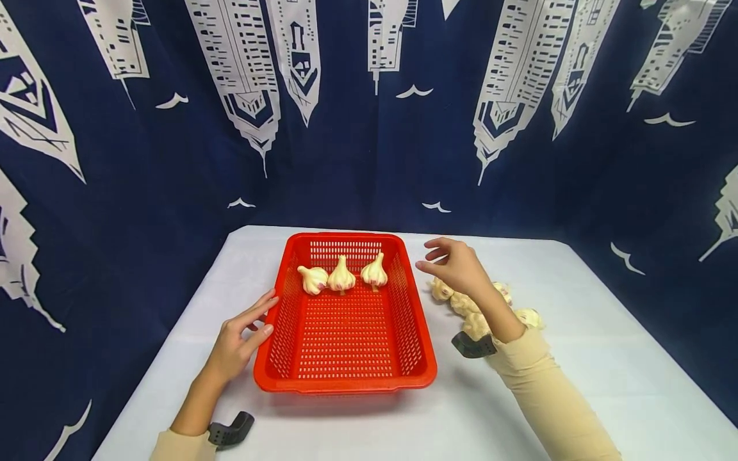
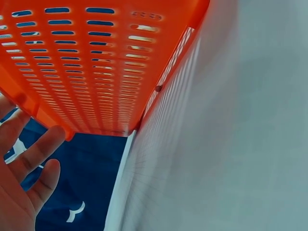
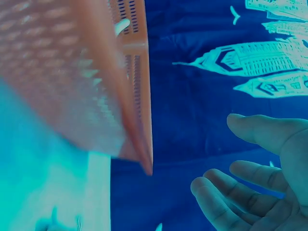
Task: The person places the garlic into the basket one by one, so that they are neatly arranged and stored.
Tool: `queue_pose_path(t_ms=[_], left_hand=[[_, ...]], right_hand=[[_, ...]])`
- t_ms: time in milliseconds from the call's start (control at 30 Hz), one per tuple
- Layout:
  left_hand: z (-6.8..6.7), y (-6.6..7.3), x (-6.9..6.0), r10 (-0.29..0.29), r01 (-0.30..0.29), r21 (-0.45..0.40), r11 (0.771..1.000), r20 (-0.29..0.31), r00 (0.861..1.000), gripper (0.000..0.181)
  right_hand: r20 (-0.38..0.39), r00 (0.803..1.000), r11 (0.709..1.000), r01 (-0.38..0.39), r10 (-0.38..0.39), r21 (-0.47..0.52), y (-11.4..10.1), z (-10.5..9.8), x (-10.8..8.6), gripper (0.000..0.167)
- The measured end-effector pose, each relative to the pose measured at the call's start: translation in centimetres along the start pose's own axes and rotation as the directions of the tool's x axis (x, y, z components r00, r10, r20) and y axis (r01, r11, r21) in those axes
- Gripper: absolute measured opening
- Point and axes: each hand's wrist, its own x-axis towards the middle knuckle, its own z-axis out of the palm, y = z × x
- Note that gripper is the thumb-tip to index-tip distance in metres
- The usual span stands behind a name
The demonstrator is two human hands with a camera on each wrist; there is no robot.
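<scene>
Garlic bulbs (image 1: 341, 273): loading probably under way; next move likely calls for picking another. Lower left, left hand (image 1: 233, 346), fingers extended against red basket (image 1: 346, 386), no grip. Mid-frame, three bulbs, basket's far end. Right of centre, right hand (image 1: 461, 266), empty, thumb and fingers parted, near heap (image 1: 463, 303).

White table (image 1: 599, 358) under basket (image 1: 346, 386), garlic bulbs (image 1: 475, 326)

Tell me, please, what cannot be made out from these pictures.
Head: the full count of the garlic pile, partly hidden behind the right forearm.
Left wrist: the inside of the red basket, hidden by its slotted side; part of the left hand, cut off by the left edge.
Right wrist: the basket's nearest side, blurred.
</scene>
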Motion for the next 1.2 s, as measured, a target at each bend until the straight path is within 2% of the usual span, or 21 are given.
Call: queue_pose_path(t_ms=[233,367,433,467,600,800,1000,1200], left_hand=[[-0.5,-0.2,0.4,-0.005,0.006,0.011,1.000,-0.021,1.000,0.050],[-0.5,2.0,1.2,-0.011,0.011,-0.003,1.000,-0.011,1.000,0.046],[-0.3,2.3,1.3,-0.015,0.015,-0.009,1.000,-0.006,1.000,0.046],[-0.1,2.3,1.4,-0.019,0.019,-0.008,1.000,-0.001,1.000,0.046],[0.3,0.4,0.9,-0.020,0.020,0.001,1.000,0.006,1.000,0.048],[0.2,0.4,0.4,-0.026,0.026,-0.006,1.000,0.005,1.000,0.047],[0.1,0.5,0.0,-0.025,0.025,0.003,1.000,0.000,1.000,0.048],[0.3,0.2,0.1,-0.008,0.008,0.009,1.000,-0.008,1.000,0.048]], right_hand=[[0.016,1.000,0.997,0.007,-0.005,-0.073,2.0,-2.2,-2.6,0.050],[0.033,0.999,0.993,-0.009,0.013,-0.116,4.1,-3.4,-4.7,0.053],[0.036,0.999,0.990,-0.019,0.024,-0.138,5.3,-3.9,-5.9,0.055],[0.037,0.999,0.989,-0.022,0.028,-0.147,5.9,-4.1,-6.6,0.055],[0.035,0.998,0.985,-0.036,0.043,-0.170,7.8,-4.9,-9.3,0.057],[0.044,0.997,0.978,-0.057,0.067,-0.200,9.8,-5.4,-12.1,0.065],[0.100,0.993,0.971,-0.042,0.067,-0.236,11.2,-4.9,-13.4,0.067],[0.127,0.987,0.957,-0.063,0.102,-0.284,11.4,-4.6,-13.6,0.067]])
